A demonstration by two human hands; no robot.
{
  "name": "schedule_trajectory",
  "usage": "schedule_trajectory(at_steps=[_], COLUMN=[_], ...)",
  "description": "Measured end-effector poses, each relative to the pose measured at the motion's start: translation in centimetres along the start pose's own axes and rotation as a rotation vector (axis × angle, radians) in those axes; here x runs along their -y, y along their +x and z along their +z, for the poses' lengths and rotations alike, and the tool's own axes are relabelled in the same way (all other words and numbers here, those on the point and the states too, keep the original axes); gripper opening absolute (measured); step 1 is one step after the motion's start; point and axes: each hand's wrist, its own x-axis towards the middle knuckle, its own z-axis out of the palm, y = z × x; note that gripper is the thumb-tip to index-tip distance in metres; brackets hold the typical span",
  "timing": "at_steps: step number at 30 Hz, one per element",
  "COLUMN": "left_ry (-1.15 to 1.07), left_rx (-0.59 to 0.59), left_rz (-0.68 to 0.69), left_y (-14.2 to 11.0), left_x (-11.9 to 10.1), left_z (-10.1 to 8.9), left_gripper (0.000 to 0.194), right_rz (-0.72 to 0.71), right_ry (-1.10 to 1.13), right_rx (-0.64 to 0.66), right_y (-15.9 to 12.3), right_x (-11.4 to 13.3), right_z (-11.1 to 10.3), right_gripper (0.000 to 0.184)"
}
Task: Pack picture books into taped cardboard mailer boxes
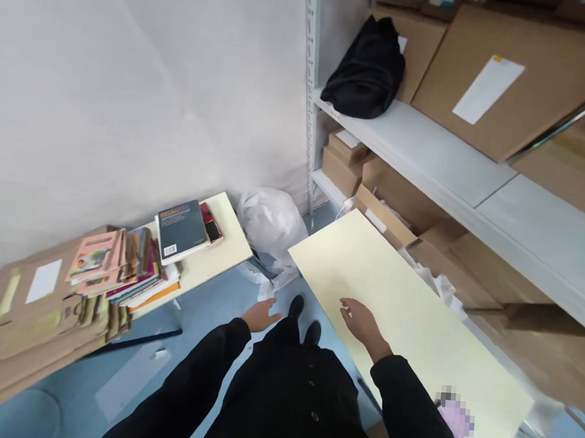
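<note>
My left hand point(262, 315) hangs in the air over the floor between two tables, its fingers loosely apart with nothing in them. Above the pale yellow table point(369, 264) on the right is my right hand point(364, 324), fingers slightly bent and holding nothing. Whether it touches the tabletop I cannot tell. On the left table point(224, 224), a dark-covered book point(180, 228) lies partly over a red item point(211, 221). Beside it is a leaning pile of thin books point(119, 260).
Flattened cardboard point(25, 320) lies at the left table's near end. A white plastic bag point(272, 221) sits on the floor between the tables. Metal shelving point(456, 167) at right holds cardboard boxes point(512, 81) and a black bundle point(370, 67). A blurred purple object point(456, 418) lies on the right table.
</note>
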Motion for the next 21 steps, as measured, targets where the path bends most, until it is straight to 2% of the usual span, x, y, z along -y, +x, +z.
schedule_trajectory(at_steps=[6,9,15,21], left_ry=[-0.094,-0.173,-0.283,-0.248], left_rx=[-0.162,-0.276,-0.585,-0.859], left_rz=[-0.050,-0.062,-0.132,-0.231], left_y=[-2.5,-3.4,-6.6,-10.0], left_x=[2.3,3.6,8.3,16.1], left_z=[-0.1,-1.2,-5.0,-10.7], left_gripper=[0.060,0.060,0.052,0.043], right_rz=[-0.133,-0.234,-0.500,-0.684], right_ry=[-0.017,-0.032,-0.113,-0.148], right_rx=[0.113,0.181,0.288,0.376], right_y=[3.0,5.6,11.3,15.6], right_x=[1.8,4.2,12.9,24.0], right_z=[-0.5,0.0,2.7,7.5], right_gripper=[0.034,0.032,0.029,0.025])
